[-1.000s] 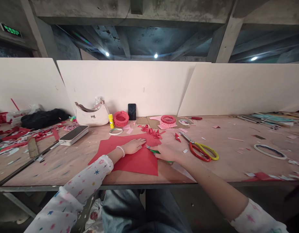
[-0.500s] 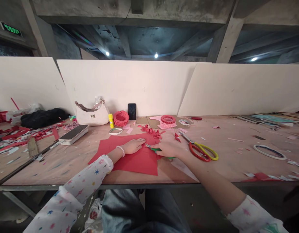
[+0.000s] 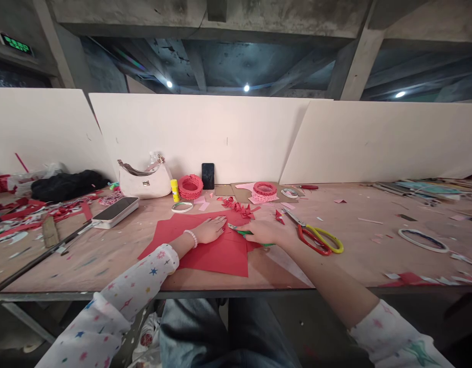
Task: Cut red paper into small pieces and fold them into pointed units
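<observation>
My left hand lies flat with its fingers stretched out on the red paper sheets, which overlap on the table in front of me. My right hand is closed around a green utility knife. The metal tip points left onto the paper, close to my left fingertips, and the green end shows below the palm. Just beyond my hands sits a cluster of folded red paper pieces. To the right of my right hand lie large scissors with one red and one yellow handle loop.
A white handbag, a glue stick, a pink-red ring stack and a dark phone stand at the back. Another ring stack is on cardboard. White boards rise behind. Paper scraps litter the left side.
My right hand has shifted slightly, and the knife tip now sits a little farther left and up on the paper. My left hand keeps nearly the same place.
</observation>
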{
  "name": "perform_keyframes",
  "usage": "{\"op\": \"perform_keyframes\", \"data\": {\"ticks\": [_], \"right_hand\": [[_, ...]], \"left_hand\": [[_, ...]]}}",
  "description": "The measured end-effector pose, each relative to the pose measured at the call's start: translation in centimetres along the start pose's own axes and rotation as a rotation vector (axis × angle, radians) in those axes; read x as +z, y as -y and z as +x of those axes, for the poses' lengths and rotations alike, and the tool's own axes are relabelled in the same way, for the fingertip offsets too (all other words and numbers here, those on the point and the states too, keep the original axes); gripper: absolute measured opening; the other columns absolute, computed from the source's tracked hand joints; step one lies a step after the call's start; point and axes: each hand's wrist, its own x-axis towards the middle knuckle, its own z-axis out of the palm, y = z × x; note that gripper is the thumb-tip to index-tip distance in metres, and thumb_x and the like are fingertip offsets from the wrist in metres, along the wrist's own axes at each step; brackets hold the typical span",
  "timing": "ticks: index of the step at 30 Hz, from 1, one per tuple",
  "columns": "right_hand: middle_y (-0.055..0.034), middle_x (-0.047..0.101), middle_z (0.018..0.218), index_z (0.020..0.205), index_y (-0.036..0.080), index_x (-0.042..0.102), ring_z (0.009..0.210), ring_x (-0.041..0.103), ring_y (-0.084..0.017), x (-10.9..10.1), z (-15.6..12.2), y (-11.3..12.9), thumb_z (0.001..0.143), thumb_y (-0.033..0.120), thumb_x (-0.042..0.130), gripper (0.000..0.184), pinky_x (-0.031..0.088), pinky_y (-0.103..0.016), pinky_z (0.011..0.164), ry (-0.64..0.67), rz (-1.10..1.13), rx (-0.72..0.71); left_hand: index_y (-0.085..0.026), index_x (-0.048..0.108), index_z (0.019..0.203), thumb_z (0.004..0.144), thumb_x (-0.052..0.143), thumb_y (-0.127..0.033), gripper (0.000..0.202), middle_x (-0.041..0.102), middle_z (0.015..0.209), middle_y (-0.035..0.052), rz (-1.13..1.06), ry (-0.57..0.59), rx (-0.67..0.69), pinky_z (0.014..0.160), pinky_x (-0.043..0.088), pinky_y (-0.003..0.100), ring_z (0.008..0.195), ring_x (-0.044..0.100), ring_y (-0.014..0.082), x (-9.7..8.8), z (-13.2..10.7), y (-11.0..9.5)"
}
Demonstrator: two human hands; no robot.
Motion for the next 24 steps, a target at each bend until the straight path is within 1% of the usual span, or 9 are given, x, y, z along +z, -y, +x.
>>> {"op": "perform_keyframes", "data": {"ticks": [4, 8, 12, 14, 19, 24], "right_hand": [[0.0004, 0.061, 0.100, 0.121, 0.035, 0.040, 0.071, 0.056, -0.018, 0.1, 0.2, 0.1, 0.078, 0.030, 0.036, 0.044, 0.035, -0.024, 0.056, -0.004, 0.011, -0.032], [-0.0006, 0.061, 0.102, 0.121, 0.033, 0.041, 0.077, 0.056, -0.018, 0.5, -0.1, -0.1, 0.078, 0.029, 0.038, 0.044, 0.037, -0.025, 0.062, -0.023, 0.032, -0.031], [-0.0014, 0.061, 0.100, 0.122, 0.031, 0.040, 0.074, 0.056, -0.017, 0.8, -0.7, 0.0, 0.079, 0.030, 0.037, 0.043, 0.037, -0.024, 0.061, -0.015, 0.061, -0.030], [-0.0016, 0.062, 0.098, 0.121, 0.031, 0.041, 0.072, 0.055, -0.016, 1.0, -0.8, 0.0, 0.079, 0.031, 0.037, 0.043, 0.036, -0.023, 0.061, -0.021, 0.072, -0.031], [0.0002, 0.062, 0.097, 0.121, 0.035, 0.040, 0.069, 0.054, -0.015, 1.6, -0.7, -0.2, 0.079, 0.031, 0.038, 0.042, 0.035, -0.023, 0.058, -0.049, 0.102, -0.058], [-0.0016, 0.063, 0.095, 0.121, 0.031, 0.041, 0.069, 0.054, -0.015, 1.7, -0.7, -0.4, 0.078, 0.029, 0.039, 0.043, 0.034, -0.022, 0.057, -0.076, 0.135, -0.094]], "left_hand": [[-0.013, 0.013, 0.133, 0.086, 0.013, -0.038, 0.053, 0.013, 0.139, 0.0063, 0.012, 0.002, -0.007, 0.102, 0.012, 0.036, 0.127, 0.011, 0.0182, 0.1, 0.1, 0.1], [-0.013, 0.013, 0.133, 0.086, 0.011, -0.042, 0.055, 0.013, 0.139, 0.0060, 0.005, 0.001, -0.007, 0.102, 0.012, 0.036, 0.127, 0.012, 0.0180, 0.1, 0.0, 0.1], [-0.012, 0.011, 0.133, 0.081, 0.012, -0.056, 0.068, 0.011, 0.139, 0.0075, -0.010, 0.004, 0.000, 0.102, 0.010, 0.036, 0.127, 0.010, 0.0196, 0.0, -0.1, 0.0], [-0.011, 0.011, 0.133, 0.079, 0.014, -0.060, 0.073, 0.011, 0.139, 0.0079, -0.012, 0.006, 0.003, 0.102, 0.010, 0.035, 0.127, 0.010, 0.0203, 0.0, -0.2, -0.1], [-0.012, 0.013, 0.133, 0.081, 0.008, -0.057, 0.069, 0.013, 0.139, 0.0069, -0.028, -0.007, -0.001, 0.101, 0.010, 0.035, 0.127, 0.011, 0.0192, -0.1, -0.2, -0.1], [-0.014, 0.016, 0.133, 0.083, 0.005, -0.053, 0.064, 0.013, 0.139, 0.0052, -0.041, -0.004, 0.003, 0.102, 0.009, 0.034, 0.127, 0.011, 0.0176, 0.1, -0.1, 0.1]]}}
